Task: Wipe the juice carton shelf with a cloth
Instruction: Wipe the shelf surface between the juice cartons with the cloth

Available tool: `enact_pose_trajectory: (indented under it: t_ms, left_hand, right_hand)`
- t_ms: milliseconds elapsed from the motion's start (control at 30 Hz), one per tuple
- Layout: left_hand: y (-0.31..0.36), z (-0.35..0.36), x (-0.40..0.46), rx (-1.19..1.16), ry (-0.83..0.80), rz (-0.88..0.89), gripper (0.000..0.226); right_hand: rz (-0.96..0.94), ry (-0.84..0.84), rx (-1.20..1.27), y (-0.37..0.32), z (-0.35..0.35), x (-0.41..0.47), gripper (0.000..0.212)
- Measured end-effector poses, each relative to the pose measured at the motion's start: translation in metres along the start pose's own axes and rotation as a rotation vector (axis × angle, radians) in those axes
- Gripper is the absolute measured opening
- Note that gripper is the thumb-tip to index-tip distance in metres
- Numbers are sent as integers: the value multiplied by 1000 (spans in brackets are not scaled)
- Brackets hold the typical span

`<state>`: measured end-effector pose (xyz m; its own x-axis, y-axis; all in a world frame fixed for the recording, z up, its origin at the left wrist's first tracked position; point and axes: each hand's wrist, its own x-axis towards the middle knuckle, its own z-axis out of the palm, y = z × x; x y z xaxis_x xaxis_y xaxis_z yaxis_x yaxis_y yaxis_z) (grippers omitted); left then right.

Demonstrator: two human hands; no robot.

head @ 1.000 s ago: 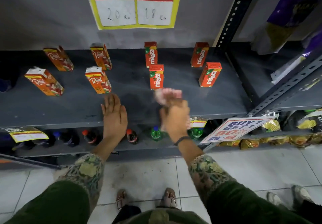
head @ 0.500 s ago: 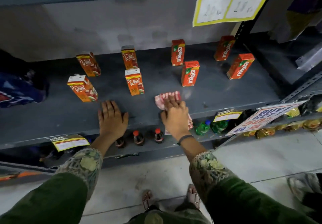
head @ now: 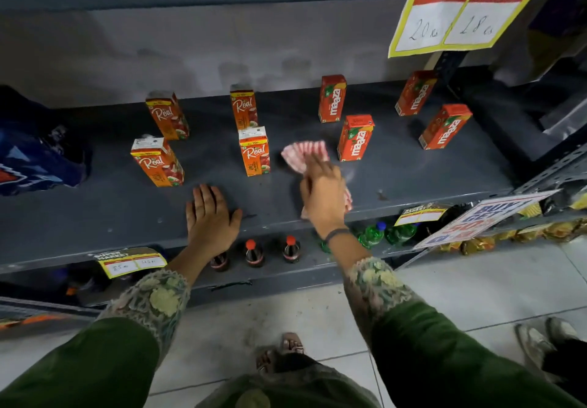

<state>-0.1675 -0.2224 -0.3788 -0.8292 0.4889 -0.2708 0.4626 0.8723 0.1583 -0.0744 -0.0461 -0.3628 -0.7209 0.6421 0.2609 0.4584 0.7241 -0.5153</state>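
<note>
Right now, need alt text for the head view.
A person's right hand presses a pink-and-white cloth on a grey shelf between upright Real cartons and Maaza cartons. The left hand lies flat near the shelf's front edge.

On the dark grey metal shelf (head: 397,169) we see four orange Real juice cartons (head: 254,152) at left and four red Maaza juice cartons (head: 355,138) at right. Between them, near the front, lies our pink-and-white striped cloth (head: 303,155). Small cola bottles (head: 253,252) stand on the shelf below.
</note>
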Motion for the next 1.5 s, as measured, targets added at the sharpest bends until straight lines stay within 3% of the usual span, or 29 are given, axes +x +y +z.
enact_pose_trajectory:
  t_ms: [67, 167, 267, 400, 533, 600, 800, 1067, 1133, 1233, 1333, 1500]
  left_hand:
    - [1, -1, -1, 2, -2, -3, 71]
    - [2, -1, 0, 3, 9, -7, 70]
    - [2, 0, 0, 9, 16, -12, 70]
    - [2, 2, 1, 6, 31, -20, 70]
    - [0, 5, 0, 33, 87, -9, 71]
    - [1, 5, -1, 41, 88, -13, 71]
    - [3, 2, -2, 4, 50, -30, 70]
    - [3, 2, -2, -1, 28, -37, 70]
    - [3, 2, -2, 2, 31, -36, 70]
    - [3, 1, -3, -11, 38, -37, 70]
    - [4, 2, -10, -35, 125, -21, 69]
    - [-7, 4, -19, -42, 225, 13, 66]
  right_hand:
    - [106, 12, -58, 6, -2, 22, 53]
    - [189, -101, -142, 6, 5, 36, 47]
    - [106, -137, -8, -7, 9, 31, 38]
    - [40, -35, 131, -16, 12, 64, 53]
    - [-67, -458, -143, -8, 23, 117, 66]
    - [-65, -577, -241, -4, 26, 125, 63]
    - [-190, -457, -240, 2, 13, 74, 51]
    - [-143, -422, -232, -1, -11, -26, 49]
    - [-150, -453, -138, -1, -16, -39, 46]
    - [20, -341, 1, 9, -25, -32, 42]
    - [220, -147, -145, 25, -26, -12, 48]
    - [85, -258, -218, -12, -1, -19, 49]
